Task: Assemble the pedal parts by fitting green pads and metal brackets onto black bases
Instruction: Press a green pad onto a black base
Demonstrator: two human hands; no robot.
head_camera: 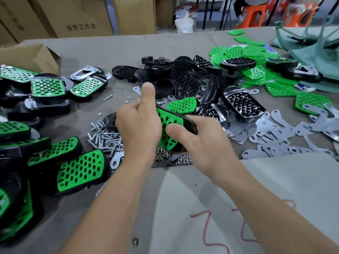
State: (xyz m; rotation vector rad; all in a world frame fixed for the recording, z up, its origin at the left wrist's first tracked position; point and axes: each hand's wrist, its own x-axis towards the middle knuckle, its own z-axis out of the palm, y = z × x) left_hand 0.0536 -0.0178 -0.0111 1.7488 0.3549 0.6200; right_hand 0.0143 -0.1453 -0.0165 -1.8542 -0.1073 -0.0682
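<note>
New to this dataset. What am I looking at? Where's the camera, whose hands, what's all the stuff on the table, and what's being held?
There is no machine here: a person works with two bare hands. The single picture comes from a wide-angle camera worn on the person's head. It looks forward and down, so the forearms come in from the bottom edge.

The left hand and right hand together hold one pedal, a green pad on a black base. The right thumb presses on the pad. The left fingers are hidden behind the pedal.

On the grey table lie:
- finished pedals at the left
- a heap of bare black bases in the middle
- loose green pads at the far right
- flat metal brackets at the near right
- screws and nuts by the hands

Behind the table stand cardboard boxes.
</note>
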